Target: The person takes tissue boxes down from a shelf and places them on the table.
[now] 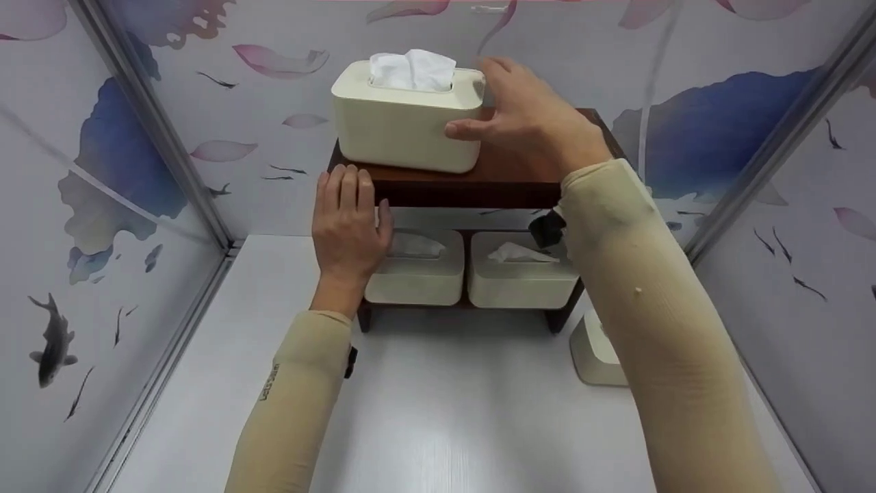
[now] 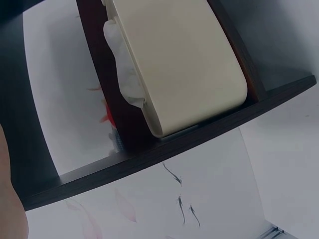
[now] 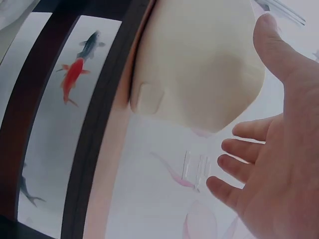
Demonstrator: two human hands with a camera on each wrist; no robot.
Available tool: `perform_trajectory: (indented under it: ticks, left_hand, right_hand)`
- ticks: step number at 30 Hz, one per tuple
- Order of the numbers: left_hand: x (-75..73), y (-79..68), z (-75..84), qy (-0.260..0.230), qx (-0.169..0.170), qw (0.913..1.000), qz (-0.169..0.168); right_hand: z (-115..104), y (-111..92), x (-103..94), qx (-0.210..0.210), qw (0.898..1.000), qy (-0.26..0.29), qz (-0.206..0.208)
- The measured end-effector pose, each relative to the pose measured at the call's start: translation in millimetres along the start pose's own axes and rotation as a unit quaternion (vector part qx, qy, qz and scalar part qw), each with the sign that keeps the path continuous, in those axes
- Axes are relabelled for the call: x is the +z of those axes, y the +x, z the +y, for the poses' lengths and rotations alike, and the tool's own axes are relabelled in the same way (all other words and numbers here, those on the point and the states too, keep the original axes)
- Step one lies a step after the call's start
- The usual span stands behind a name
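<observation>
A cream tissue box (image 1: 404, 133) with white tissue (image 1: 414, 68) sticking up stands on the left part of a dark brown wooden shelf's top (image 1: 520, 161). My right hand (image 1: 530, 113) is at the box's right end, thumb in front and fingers behind. In the right wrist view, the fingers (image 3: 244, 167) are spread and look apart from the box (image 3: 199, 64). My left hand (image 1: 350, 222) lies with straight fingers against the shelf's front left edge, just below the box; whether the fingertips touch the box cannot be told.
On the lower shelf level sit two more cream tissue boxes, a left one (image 1: 414, 281) and a right one (image 1: 523, 284). Another cream box (image 1: 595, 349) is on the white table (image 1: 438, 411) at the right, partly hidden by my right forearm. Printed panels (image 1: 137, 171) enclose the sides and back.
</observation>
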State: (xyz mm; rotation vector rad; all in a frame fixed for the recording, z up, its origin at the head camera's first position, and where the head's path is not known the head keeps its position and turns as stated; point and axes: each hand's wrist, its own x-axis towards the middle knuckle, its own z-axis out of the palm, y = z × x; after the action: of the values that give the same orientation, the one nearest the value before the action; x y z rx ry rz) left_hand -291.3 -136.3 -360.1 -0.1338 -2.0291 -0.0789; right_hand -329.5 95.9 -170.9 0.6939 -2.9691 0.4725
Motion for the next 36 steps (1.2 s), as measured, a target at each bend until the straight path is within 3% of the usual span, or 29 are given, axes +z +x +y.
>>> perform_trajectory:
  ticks: [10, 23, 36]
  left_hand:
    - [-2.9, 2.4, 2.6, -0.001, -0.004, 0.9999, -0.009]
    - [0.7, 0.7, 8.7, 0.009, -0.004, 0.9999, -0.01]
    - [1.0, -1.6, 1.8, 0.014, -0.002, 0.9999, -0.005]
  right_hand:
    - [-17, 18, -3.1, 0.04, 0.999, -0.001, -0.029]
    - [-26, 37, 6.9, 0.021, 0.999, 0.012, -0.043]
    - [-41, 56, 12.3, 0.004, 0.995, -0.083, -0.063]
